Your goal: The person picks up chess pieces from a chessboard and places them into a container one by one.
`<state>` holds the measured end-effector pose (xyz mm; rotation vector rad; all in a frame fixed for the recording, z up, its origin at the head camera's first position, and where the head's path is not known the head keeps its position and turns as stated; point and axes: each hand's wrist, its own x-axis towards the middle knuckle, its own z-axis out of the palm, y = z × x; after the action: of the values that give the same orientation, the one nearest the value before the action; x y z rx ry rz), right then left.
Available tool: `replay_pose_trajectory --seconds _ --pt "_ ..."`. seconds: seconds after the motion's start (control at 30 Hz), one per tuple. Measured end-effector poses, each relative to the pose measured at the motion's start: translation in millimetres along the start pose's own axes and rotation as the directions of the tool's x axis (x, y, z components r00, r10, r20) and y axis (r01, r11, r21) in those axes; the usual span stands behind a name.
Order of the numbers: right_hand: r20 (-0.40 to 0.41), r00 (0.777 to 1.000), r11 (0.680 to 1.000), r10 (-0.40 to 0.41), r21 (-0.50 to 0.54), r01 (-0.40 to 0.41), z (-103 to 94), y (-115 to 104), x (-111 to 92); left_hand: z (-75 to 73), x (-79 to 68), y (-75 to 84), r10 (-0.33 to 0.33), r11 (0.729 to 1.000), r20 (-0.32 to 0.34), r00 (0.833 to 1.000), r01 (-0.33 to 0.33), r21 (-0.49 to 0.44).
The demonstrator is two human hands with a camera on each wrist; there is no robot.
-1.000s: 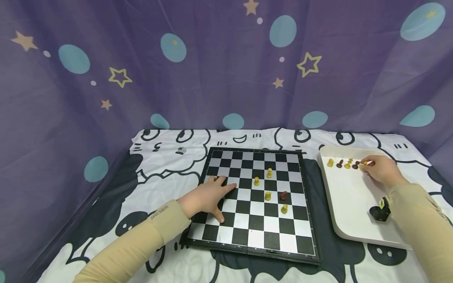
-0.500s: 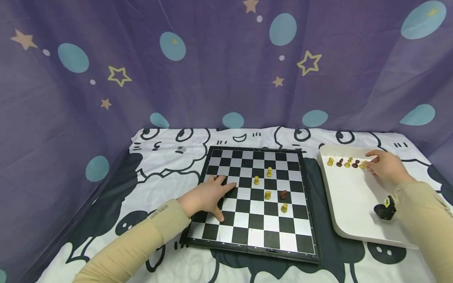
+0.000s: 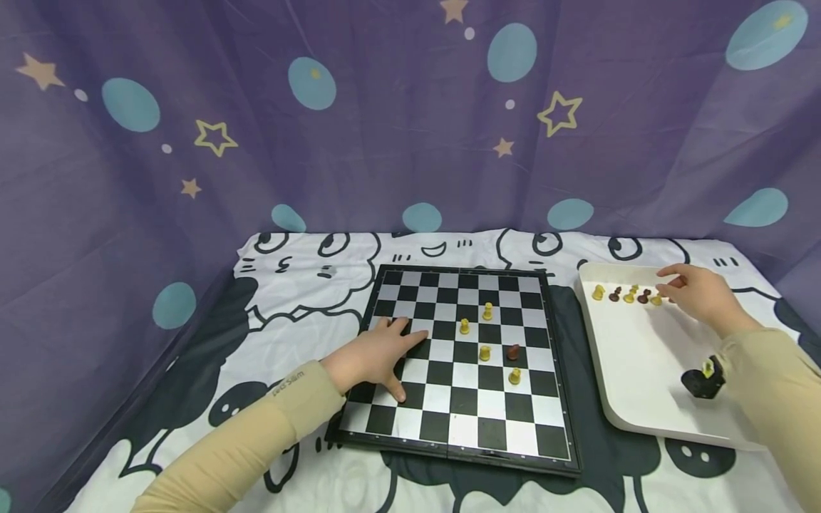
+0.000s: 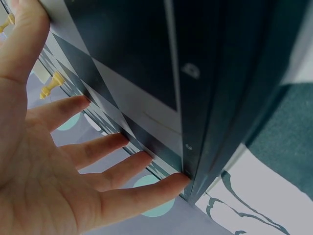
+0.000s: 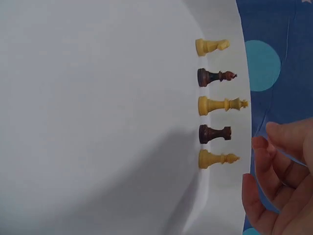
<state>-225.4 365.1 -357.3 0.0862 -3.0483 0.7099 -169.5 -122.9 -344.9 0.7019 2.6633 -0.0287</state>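
Observation:
My left hand (image 3: 378,358) rests with spread fingers on the left side of a black-and-white chessboard (image 3: 465,402). In the left wrist view its fingertips touch the squares. On the board stand a yellow rook (image 3: 488,311), several other yellow pieces and one reddish-brown piece (image 3: 513,352). At the far right, my right hand (image 3: 702,296) is just above the white tray's back edge, its fingers loosely bent around nothing visible. Close to it, a yellow bishop (image 5: 218,159), brown rook (image 5: 215,133), yellow king (image 5: 221,105), brown bishop (image 5: 216,77) and yellow knight (image 5: 211,46) stand in a row.
The white tray (image 3: 641,370) lies right of the board, its raised rim around it. A black wrist device (image 3: 703,377) sits at the right cuff. Cartoon-patterned cloth (image 3: 308,274) covers the table, and a purple curtain (image 3: 385,157) hangs behind.
The right hand has let go of the yellow bishop at the end of the row and drawn slightly right and up from it. The left hand has stayed put.

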Motion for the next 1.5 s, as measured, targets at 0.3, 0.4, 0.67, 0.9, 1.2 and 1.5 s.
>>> replay_pose_trajectory --seconds 0.3,0.4,0.67,0.9,1.2,1.5 --pt "-0.034 0.998 0.999 -0.052 0.002 0.053 -2.3 -15 -5 -0.3 1.0 -0.5 -0.006 1.000 0.007 1.000 0.006 -0.005" --pt "-0.026 0.997 0.998 -0.067 0.013 0.068 -2.4 -20 -7 0.3 1.5 -0.7 -0.004 1.000 0.006 1.000 0.004 -0.005" --pt "0.009 0.993 0.993 -0.114 0.040 0.113 -1.6 -40 -9 0.0 1.1 -0.8 -0.005 1.000 0.014 1.000 0.005 0.002" --pt "0.000 0.986 0.985 -0.168 0.049 0.167 0.4 -56 -11 0.4 2.4 -1.2 -0.001 1.000 0.011 1.000 0.001 0.005" --pt "0.002 0.969 0.965 -0.249 0.090 0.247 3.1 -82 -16 0.8 2.6 -1.6 -0.004 1.000 0.016 1.000 0.004 0.007" --pt "-0.005 0.928 0.926 -0.373 0.070 0.372 8.8 -113 -23 0.8 2.2 -1.2 -0.006 1.000 0.012 1.000 0.006 0.004"
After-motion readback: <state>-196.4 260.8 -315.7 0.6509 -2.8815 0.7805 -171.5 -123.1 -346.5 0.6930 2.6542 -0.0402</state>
